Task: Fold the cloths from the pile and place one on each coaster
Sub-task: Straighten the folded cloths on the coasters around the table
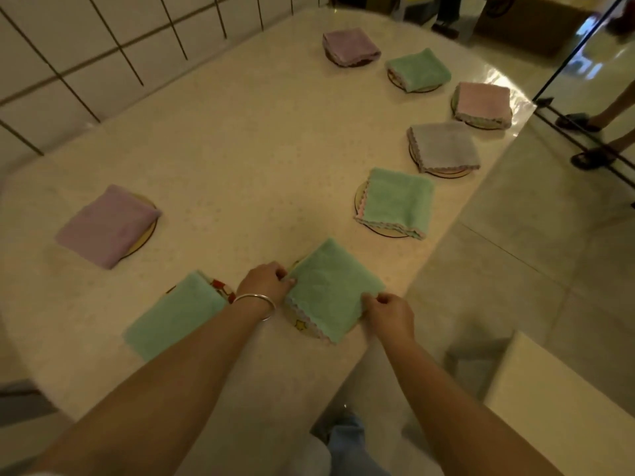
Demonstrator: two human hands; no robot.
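A folded green cloth (330,288) lies over a round patterned coaster (302,326) near the table's front edge. My left hand (266,280) pinches its left corner, and my right hand (390,312) pinches its near right edge. To the left, another folded green cloth (173,316) covers a coaster with a red pattern (220,286). A folded purple cloth (104,226) sits on a coaster (146,231) at the left. No pile of cloths is in view.
Several more folded cloths rest on coasters along the right side: green (397,202), grey (443,147), pink (482,103), green (419,68), purple (350,44). The table edge (446,235) runs diagonally on the right. A person's feet (591,139) stand beyond it. A tiled wall (86,46) borders the left.
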